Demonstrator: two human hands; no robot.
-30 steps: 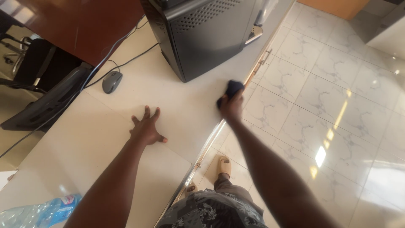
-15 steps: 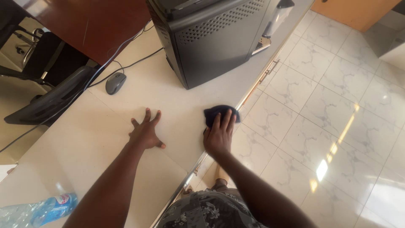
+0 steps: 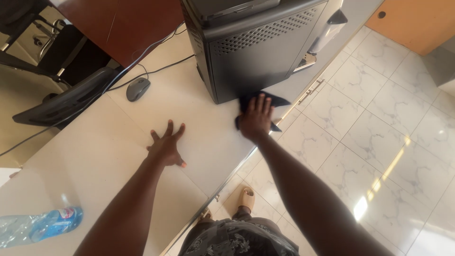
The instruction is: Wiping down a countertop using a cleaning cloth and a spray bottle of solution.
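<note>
Right hand (image 3: 256,119): our grip lies flat, fingers spread, pressing the dark blue cloth (image 3: 279,101) on the pale surface (image 3: 95,156), centre frame.
Cloth: touching the black metal computer case (image 3: 251,52) base, directly above the hand.
Left hand (image 3: 167,148): empty, splayed, farther left.

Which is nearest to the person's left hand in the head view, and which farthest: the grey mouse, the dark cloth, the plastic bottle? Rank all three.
1. Grey mouse, up on the desk beyond the left hand.
2. Dark cloth, to the right, under the right hand.
3. Plastic bottle, lying at the lower left desk corner.
</note>
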